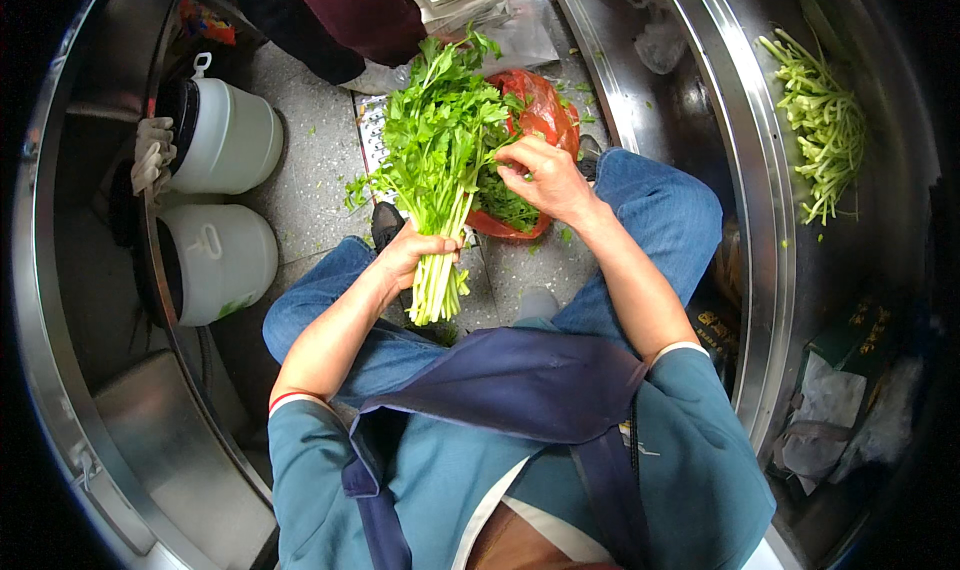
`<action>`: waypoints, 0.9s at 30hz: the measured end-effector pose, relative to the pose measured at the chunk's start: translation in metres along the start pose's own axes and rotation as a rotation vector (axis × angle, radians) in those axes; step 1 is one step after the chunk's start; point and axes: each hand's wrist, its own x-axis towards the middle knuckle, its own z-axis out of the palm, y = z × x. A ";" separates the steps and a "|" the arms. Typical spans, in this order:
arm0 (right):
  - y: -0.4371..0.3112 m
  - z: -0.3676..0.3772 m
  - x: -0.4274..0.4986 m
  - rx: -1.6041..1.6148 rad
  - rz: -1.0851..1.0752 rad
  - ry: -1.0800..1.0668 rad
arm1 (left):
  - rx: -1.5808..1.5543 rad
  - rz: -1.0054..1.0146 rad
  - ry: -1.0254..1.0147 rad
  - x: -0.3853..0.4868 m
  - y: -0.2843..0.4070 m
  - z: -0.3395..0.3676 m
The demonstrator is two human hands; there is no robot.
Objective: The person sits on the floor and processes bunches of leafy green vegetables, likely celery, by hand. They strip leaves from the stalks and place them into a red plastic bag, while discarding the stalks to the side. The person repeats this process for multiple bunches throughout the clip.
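A large leafy bunch of celery (442, 142) stands tilted between my knees, its pale cut stalks toward me and its leaves pointing away. My left hand (416, 251) is wrapped around the stalks near their lower end. At the right edge of the leaves is my right hand (544, 172), its thumb and fingertips pinched together; whether a leaf or sprig sits between them is too small to tell. Beneath that hand lies a red plastic bag (536, 109), its mouth holding loose green leaves (506, 202).
Trimmed celery stalks (821, 127) lie on the steel shelf at right. Two white plastic barrels (232, 135) stand at left, with gloves (154, 154) hanging on a steel edge nearby. Another person's leg (360, 15) is ahead. Leaf scraps dot the speckled floor (307, 157).
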 end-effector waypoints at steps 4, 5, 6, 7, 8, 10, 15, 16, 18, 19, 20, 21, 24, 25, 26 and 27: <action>-0.008 0.001 0.004 0.054 0.090 -0.029 | -0.001 -0.023 -0.005 -0.003 -0.001 -0.002; -0.005 0.003 0.004 0.000 0.044 -0.037 | 0.003 -0.028 -0.008 -0.003 -0.002 -0.003; -0.001 0.005 0.003 -0.053 -0.001 -0.044 | 0.010 -0.029 -0.014 -0.003 -0.002 -0.002; 0.002 0.006 0.002 -0.107 -0.045 -0.051 | 0.018 -0.030 -0.020 -0.004 -0.001 -0.001; 0.004 0.006 0.002 -0.116 -0.067 -0.044 | 0.025 -0.031 -0.026 -0.004 -0.001 0.000; 0.005 0.006 0.002 -0.101 -0.087 -0.021 | 0.004 -0.034 -0.012 -0.005 0.000 0.000; -0.001 0.008 0.001 -0.084 -0.112 0.082 | -0.014 -0.008 0.019 -0.003 -0.002 -0.001; -0.002 0.009 0.001 -0.094 -0.124 0.099 | -0.007 -0.003 0.041 -0.003 -0.003 -0.001; -0.004 0.011 0.000 -0.118 -0.128 0.119 | 0.009 -0.001 0.075 -0.002 -0.003 -0.002; -0.003 0.014 -0.001 -0.132 -0.119 0.121 | 0.017 -0.003 0.087 -0.002 -0.004 -0.003; -0.002 0.016 -0.002 -0.145 -0.111 0.123 | 0.025 -0.005 0.099 -0.002 -0.004 -0.003; 0.000 0.019 -0.003 -0.133 -0.086 0.141 | 0.028 0.000 0.099 -0.002 -0.004 -0.003; 0.006 0.024 -0.002 -0.101 0.071 0.190 | 0.035 0.007 0.100 -0.002 -0.003 -0.002; 0.009 0.021 0.000 -0.095 0.176 0.203 | 0.036 0.004 0.101 -0.002 -0.003 -0.002; 0.014 0.018 0.001 -0.090 0.281 0.215 | 0.036 0.001 0.102 -0.002 -0.003 -0.003; 0.022 0.013 0.003 -0.022 0.352 0.293 | 0.029 0.000 0.114 -0.002 -0.004 -0.004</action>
